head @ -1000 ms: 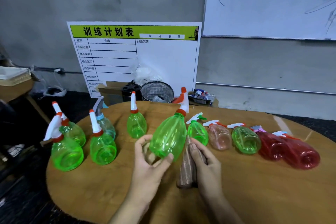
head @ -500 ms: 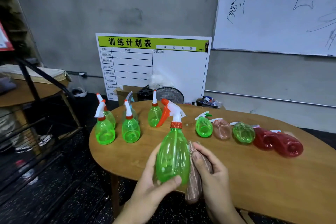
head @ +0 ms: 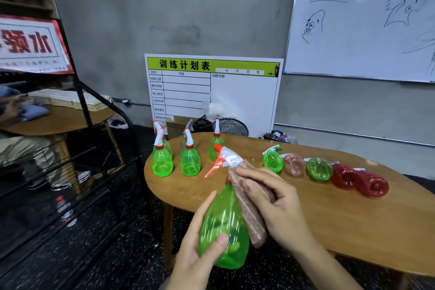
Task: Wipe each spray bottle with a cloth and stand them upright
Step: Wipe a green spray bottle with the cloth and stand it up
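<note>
Bottle [head: 223,226], translucent green plastic, ribbed cloth [head: 249,209]

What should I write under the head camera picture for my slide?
Left hand holds a green spray bottle while right hand wipes it with a brown cloth.

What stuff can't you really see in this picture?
Head view only:
- Left hand fingers: hidden behind the green spray bottle it grips.
- Cloth: part is covered by the right hand pressing it on the bottle.
- Rear upright bottle: mostly hidden by the one in front.
- Red sign: cut off by the left edge, blurred.
</note>
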Demonstrator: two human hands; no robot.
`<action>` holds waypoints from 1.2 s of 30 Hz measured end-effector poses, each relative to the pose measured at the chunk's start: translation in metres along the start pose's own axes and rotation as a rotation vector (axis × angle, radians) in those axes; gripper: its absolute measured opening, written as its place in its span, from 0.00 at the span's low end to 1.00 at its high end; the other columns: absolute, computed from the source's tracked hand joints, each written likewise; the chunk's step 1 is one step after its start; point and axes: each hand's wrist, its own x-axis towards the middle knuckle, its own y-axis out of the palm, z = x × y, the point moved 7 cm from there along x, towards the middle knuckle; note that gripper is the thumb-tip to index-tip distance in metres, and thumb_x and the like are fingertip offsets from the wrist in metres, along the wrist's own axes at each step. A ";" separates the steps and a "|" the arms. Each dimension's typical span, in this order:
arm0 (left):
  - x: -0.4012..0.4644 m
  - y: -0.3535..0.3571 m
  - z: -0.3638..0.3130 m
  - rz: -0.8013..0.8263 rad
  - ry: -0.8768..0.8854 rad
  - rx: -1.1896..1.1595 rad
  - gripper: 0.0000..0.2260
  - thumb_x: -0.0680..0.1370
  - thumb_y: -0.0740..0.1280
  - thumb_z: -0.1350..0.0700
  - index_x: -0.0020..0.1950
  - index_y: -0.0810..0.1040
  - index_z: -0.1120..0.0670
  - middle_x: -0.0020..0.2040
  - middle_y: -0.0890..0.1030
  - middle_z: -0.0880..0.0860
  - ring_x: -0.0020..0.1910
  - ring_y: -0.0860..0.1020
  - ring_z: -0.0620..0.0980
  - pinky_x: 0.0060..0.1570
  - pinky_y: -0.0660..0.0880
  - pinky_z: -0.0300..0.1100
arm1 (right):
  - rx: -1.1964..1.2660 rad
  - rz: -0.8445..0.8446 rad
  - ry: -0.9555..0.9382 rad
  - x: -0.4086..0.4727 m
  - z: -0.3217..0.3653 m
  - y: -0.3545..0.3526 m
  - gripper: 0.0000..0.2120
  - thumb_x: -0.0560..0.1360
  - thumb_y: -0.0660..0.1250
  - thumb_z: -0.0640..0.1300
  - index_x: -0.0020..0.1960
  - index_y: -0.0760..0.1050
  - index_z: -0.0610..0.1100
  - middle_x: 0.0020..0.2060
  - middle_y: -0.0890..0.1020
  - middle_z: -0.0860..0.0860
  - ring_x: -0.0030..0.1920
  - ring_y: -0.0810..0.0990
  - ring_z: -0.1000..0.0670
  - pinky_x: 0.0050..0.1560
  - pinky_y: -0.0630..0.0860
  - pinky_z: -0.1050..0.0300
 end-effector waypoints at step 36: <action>-0.013 -0.026 0.046 -0.163 -0.179 -0.340 0.49 0.70 0.53 0.19 0.79 0.70 0.52 0.71 0.80 0.58 0.73 0.77 0.55 0.72 0.72 0.48 | -0.884 0.585 -0.657 -0.081 -0.013 0.108 0.11 0.81 0.66 0.50 0.60 0.83 0.54 0.41 0.75 0.52 0.40 0.72 0.51 0.29 0.68 0.57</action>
